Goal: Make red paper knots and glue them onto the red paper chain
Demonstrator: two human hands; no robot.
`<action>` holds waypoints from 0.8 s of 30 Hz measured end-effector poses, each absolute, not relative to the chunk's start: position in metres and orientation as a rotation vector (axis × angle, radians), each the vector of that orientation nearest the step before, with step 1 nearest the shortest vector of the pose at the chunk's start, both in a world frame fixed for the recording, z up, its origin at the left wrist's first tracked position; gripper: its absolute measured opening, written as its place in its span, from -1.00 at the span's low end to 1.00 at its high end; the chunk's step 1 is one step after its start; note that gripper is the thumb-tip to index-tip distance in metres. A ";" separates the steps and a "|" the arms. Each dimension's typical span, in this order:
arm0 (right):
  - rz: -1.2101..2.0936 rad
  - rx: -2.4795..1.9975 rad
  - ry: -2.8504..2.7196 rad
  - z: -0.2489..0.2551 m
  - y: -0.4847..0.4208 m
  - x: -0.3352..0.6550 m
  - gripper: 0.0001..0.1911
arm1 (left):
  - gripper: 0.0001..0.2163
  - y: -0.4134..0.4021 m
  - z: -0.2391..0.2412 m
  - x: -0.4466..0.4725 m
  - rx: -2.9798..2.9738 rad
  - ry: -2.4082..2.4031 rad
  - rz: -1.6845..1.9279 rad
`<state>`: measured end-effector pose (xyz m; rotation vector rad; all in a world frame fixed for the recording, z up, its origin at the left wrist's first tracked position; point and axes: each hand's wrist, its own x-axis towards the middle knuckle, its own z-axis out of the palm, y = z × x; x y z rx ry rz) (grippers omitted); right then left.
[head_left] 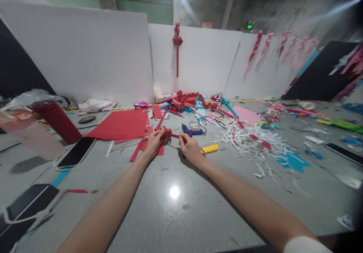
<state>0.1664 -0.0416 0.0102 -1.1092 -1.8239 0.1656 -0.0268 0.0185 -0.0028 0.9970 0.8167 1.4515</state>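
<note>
My left hand (154,142) is closed, pinching a small folded red paper knot (166,132) just above the grey floor. A thin red paper strip (176,135) runs from that knot to my right hand (191,149), whose fingers are pinched shut on the strip's end. More red strips (140,149) lie flat under my left hand. A yellow-handled tool (210,148) lies right behind my right hand, and a blue glue gun (191,131) sits just beyond the knot.
Red paper sheets (120,125) lie to the left. A red tumbler (58,120), a pink bottle (27,134) and a phone (77,151) stand further left. White paper scraps (249,139) spread to the right. Finished red decorations (187,100) pile by the white boards (85,56).
</note>
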 end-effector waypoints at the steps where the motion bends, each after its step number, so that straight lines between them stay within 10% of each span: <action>1: 0.166 -1.110 -1.806 0.010 -0.041 0.167 -0.76 | -0.53 0.018 -0.003 -0.027 1.012 0.823 1.452; 24: 0.378 -0.981 -1.824 0.016 -0.044 0.167 -0.79 | -0.58 0.006 0.008 -0.018 1.439 0.954 1.320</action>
